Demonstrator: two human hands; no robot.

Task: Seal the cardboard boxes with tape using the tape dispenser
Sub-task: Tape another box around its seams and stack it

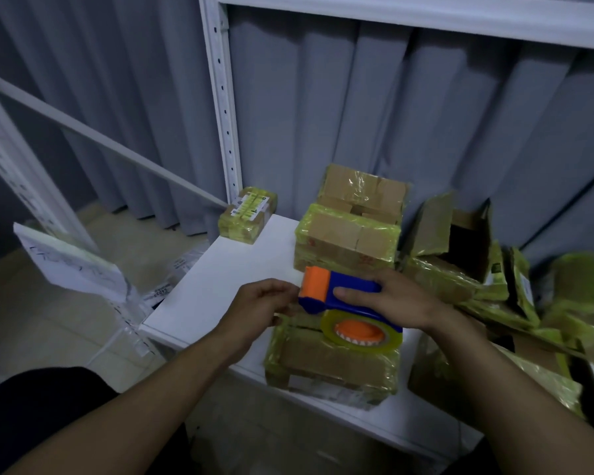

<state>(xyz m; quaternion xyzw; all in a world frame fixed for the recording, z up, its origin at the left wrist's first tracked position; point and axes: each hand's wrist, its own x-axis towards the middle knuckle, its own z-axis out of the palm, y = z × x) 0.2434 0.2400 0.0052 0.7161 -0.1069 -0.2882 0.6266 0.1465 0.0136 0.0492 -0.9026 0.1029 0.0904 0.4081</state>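
Two hands on one tool. My left hand [259,299] has its fingers curled, pinching the orange front end of the tape dispenser [340,296]. My right hand [391,299] is wrapped round its blue handle. The dispenser is just above a taped cardboard box [333,368] on the white shelf [220,296]. Open boxes [460,234] far right.

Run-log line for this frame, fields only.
right hand: grips tape dispenser | left hand: at its orange end, grip unclear | near box: under dispenser, on white shelf
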